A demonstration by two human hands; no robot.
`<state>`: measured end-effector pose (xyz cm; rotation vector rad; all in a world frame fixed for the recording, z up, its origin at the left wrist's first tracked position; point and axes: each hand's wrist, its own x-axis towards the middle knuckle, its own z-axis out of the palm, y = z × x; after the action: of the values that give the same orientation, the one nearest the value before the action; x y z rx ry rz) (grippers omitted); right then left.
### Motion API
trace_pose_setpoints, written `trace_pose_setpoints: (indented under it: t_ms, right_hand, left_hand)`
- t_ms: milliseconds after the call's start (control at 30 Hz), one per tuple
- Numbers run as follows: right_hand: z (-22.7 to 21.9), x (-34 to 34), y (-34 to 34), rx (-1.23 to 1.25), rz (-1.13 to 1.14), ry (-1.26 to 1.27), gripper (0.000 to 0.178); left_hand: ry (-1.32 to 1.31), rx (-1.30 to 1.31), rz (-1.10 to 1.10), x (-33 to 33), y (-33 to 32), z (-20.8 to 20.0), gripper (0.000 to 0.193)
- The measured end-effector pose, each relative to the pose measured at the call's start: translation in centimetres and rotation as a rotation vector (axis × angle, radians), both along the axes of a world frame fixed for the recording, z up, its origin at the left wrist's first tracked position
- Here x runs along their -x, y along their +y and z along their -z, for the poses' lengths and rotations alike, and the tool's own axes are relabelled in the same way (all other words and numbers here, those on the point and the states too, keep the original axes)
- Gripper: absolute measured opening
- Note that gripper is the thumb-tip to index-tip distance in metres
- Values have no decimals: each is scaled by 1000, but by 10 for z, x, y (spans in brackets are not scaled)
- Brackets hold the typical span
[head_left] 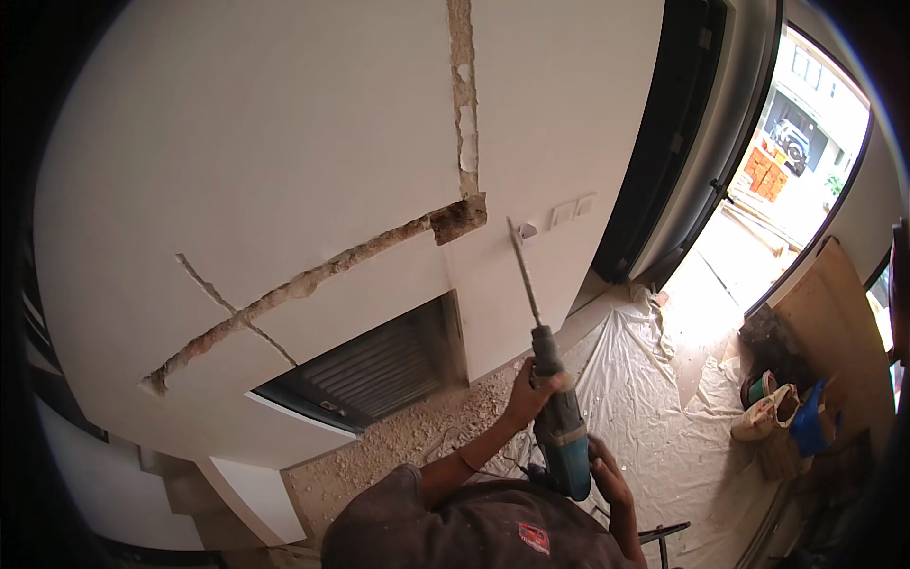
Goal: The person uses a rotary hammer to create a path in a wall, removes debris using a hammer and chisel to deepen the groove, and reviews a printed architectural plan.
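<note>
I hold a teal and black demolition hammer (563,427) with its long chisel bit (524,275) pointing up toward the white wall (284,142). My left hand (533,391) is wrapped round the front of its body, behind the chuck. At the rear, my right hand (609,470) grips the tool from the right side; its grip is partly hidden. The bit's tip overlaps the wall beside a small white fitting (528,230); whether it touches I cannot tell. To its left, a square cavity (459,220) joins a rough chiselled channel (322,270) and a vertical channel (463,104).
Rubble (417,427) covers the floor below a louvred opening (370,365). Plastic sheeting (645,398) lies to the right. White switch plates (573,210) sit on the wall near a dark door frame (664,123). Sacks (766,413) and a leaning board (834,313) stand at right.
</note>
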<state>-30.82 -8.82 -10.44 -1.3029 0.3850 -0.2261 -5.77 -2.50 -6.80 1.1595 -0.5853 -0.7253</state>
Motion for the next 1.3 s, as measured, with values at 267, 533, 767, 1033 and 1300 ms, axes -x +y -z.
trace_pose_setpoints:
  t_ms: [267, 533, 767, 1033, 1300]
  right_hand:
    - [-13, -60, 49, 289, 41, 160, 107]
    - [3, -36, 180, 64, 501, 88, 104]
    - [10, -30, 212, 360, 762, 131, 110]
    - [11, 11, 232, 213, 857, 260, 97]
    - [35, 124, 263, -10, 925, 54, 87]
  left_hand:
    - [-467, -169, 239, 19, 61, -21, 67]
    - [-523, -136, 658, 40, 119, 35, 58]
    - [-414, -15, 763, 66, 126, 0, 63]
    - [-408, -155, 847, 113, 128, 13, 61]
    - [-451, -249, 1092, 218, 143, 19, 71]
